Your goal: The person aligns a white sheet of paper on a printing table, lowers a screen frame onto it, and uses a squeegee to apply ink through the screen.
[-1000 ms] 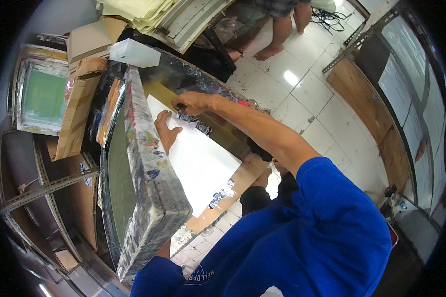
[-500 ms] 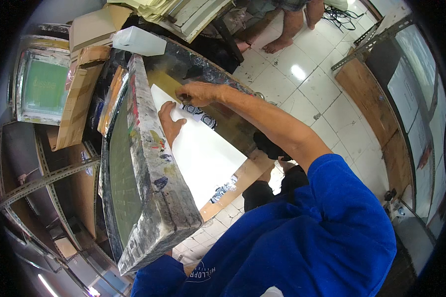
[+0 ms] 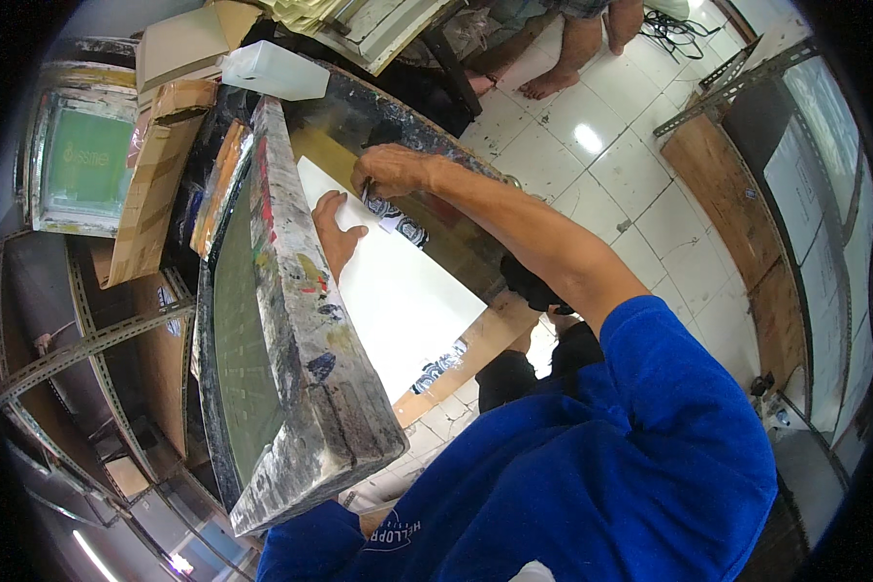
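Observation:
A large white sheet (image 3: 398, 291) lies on the work table beside a raised screen-printing frame (image 3: 306, 291), whose thick edge is smeared with paint. My left hand (image 3: 336, 236) rests on the sheet next to the frame, its thumb spread from the fingers. Along the sheet's far edge, my right hand (image 3: 388, 173) is closed; what its fingers pinch is too small and dark to make out. Just below those fingers, dark blue-and-white printed patterns (image 3: 407, 228) show at the edge. More of this print (image 3: 438, 367) shows at the sheet's near end.
A translucent white plastic container (image 3: 274, 72) stands at the frame's far end. Cardboard (image 3: 155, 184) and a green-meshed screen (image 3: 87, 155) are at the left, above metal shelving (image 3: 97, 344). Another person's bare foot (image 3: 550, 84) is on the tiled floor. A wooden-sided rack (image 3: 737, 213) stands right.
The whole view has shifted slightly. My right hand is bent a little more at the sheet's edge, while my left hand stays on the sheet.

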Motion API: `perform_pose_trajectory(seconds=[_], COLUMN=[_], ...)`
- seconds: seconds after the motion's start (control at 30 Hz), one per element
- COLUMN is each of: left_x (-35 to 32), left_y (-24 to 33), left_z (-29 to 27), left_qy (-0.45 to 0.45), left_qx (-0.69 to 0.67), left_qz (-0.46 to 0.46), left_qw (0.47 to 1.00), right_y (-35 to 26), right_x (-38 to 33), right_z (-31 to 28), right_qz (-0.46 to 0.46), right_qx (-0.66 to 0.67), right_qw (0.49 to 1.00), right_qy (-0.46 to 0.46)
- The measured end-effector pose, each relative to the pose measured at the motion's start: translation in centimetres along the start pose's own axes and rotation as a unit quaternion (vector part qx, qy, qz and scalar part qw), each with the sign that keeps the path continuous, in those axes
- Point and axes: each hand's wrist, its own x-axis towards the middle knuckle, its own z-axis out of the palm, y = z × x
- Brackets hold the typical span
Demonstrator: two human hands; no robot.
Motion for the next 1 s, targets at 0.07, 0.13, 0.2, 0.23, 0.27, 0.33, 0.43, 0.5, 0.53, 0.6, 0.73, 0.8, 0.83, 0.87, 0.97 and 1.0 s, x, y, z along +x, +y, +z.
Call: perform_pose_trajectory(seconds=[0.07, 0.13, 0.2, 0.23, 0.27, 0.33, 0.43, 0.5, 0.53, 0.6, 0.73, 0.8, 0.83, 0.87, 0.97, 1.0], left_x=[-0.1, 0.1, 0.1, 0.0, 0.0, 0.0, 0.0, 0.1, 0.2, 0.1, 0.1, 0.1, 0.1, 0.1, 0.2, 0.2], left_y=[-0.2, 0.0, 0.1, 0.1, 0.0, -0.1, 0.0, -0.1, -0.2, 0.0, -0.2, -0.2, -0.2, -0.2, 0.1, 0.2], left_z=[0.0, -0.1, -0.1, -0.1, 0.0, 0.0, 0.0, -0.1, -0.1, -0.1, -0.1, 0.0, 0.0, -0.1, -0.3, -0.4], left_qy=[0.001, -0.004, -0.002, -0.001, 0.001, 0.005, -0.003, -0.008, -0.011, -0.009, -0.009, -0.009, -0.009, -0.011, -0.017, -0.017], left_qx=[-0.001, 0.001, 0.002, 0.003, 0.0, -0.007, 0.003, 0.005, 0.006, 0.005, 0.006, 0.014, 0.018, 0.01, -0.006, -0.005], left_qz=[-0.004, -0.008, -0.004, -0.003, -0.003, -0.004, -0.007, -0.008, -0.009, -0.001, -0.001, -0.003, -0.004, 0.001, 0.009, 0.007], left_qw=[1.0, 1.0, 1.0, 1.0, 1.0, 1.0, 1.0, 1.0, 1.0, 1.0, 1.0, 1.0, 1.0, 1.0, 1.0, 1.0], right_y=[-0.1, 0.5, 1.0, 1.1, 1.2, 1.3, 1.1, 0.9, 0.7, 0.5, 0.2, -0.2, -0.4, -0.5, -0.6, -0.4], right_x=[0.2, 0.3, 0.4, 0.4, 0.5, 0.7, 0.8, 0.8, 0.9, 0.9, 0.9, 0.9, 1.0, 1.0, 1.3, 1.4], right_z=[0.3, 0.9, 1.3, 1.5, 1.8, 2.1, 2.1, 1.9, 1.8, 1.8, 1.8, 1.6, 1.4, 1.3, 1.3, 1.5], right_qz=[0.012, 0.023, 0.017, 0.013, 0.015, 0.019, 0.032, 0.033, 0.033, 0.042, 0.056, 0.068, 0.074, 0.078, 0.081, 0.075], right_qx=[-0.007, -0.028, -0.041, -0.048, -0.06, -0.084, -0.09, -0.106, -0.114, -0.114, -0.121, -0.125, -0.127, -0.131, -0.141, -0.144], right_qw=[1.0, 0.999, 0.999, 0.998, 0.998, 0.995, 0.995, 0.993, 0.993, 0.992, 0.991, 0.99, 0.989, 0.988, 0.987, 0.987], right_qy=[0.004, 0.017, 0.024, 0.027, 0.032, 0.043, 0.032, 0.025, 0.022, 0.024, 0.022, 0.014, 0.009, 0.005, 0.004, 0.011])
